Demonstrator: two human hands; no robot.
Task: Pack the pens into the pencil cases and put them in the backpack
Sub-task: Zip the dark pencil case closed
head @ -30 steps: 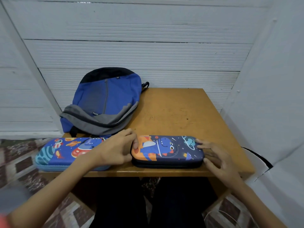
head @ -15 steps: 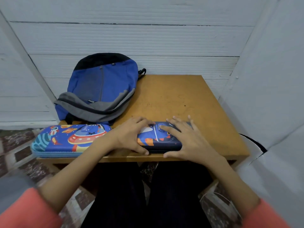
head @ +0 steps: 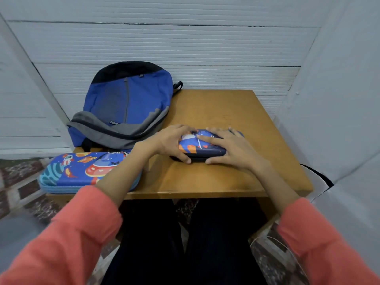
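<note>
Our left hand [head: 167, 140] cups the dark pencil case's [head: 202, 148] end, our right hand [head: 233, 150] spread flat on top. It looks a stiff, light shell: best gripped by the long edges.

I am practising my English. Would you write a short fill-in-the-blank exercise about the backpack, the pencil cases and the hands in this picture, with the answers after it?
1. The left hand and the right hand both touch the dark pencil case, which lies to the ____ of the light blue pencil case.
2. The backpack is mostly ____, with a grey band and a black top.
3. The number of pencil cases on the table is ____.

Missing words: right; blue; two.
</note>
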